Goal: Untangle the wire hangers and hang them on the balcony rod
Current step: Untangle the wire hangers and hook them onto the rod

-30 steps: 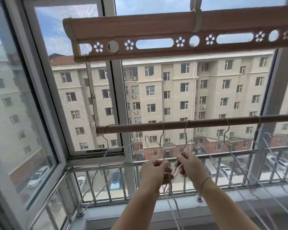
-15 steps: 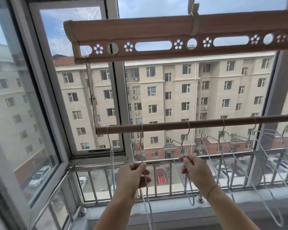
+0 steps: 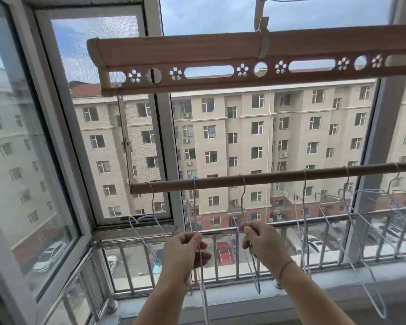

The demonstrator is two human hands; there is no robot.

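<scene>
A brown balcony rod (image 3: 263,178) runs across the window at mid height. Several thin wire hangers hang from it by their hooks. My left hand (image 3: 185,252) pinches the neck of one hanger (image 3: 195,207) whose hook sits over the rod. My right hand (image 3: 259,239) grips the neck of a second hanger (image 3: 243,202), also hooked on the rod. A third hanger (image 3: 150,216) hangs free near the rod's left end. More hangers (image 3: 352,221) hang to the right, their wires crossing one another.
A brown perforated drying rack bar (image 3: 244,62) hangs above the rod. An open window sash (image 3: 56,160) stands at the left. A metal railing (image 3: 220,261) runs behind my hands above the sill (image 3: 244,299). Beyond the glass are buildings and parked cars.
My hands moved apart from the middle: the left slid its hanger leftwards along the rod, the right held the other. The two hangers now hang separately, and my view tilted upwards.
</scene>
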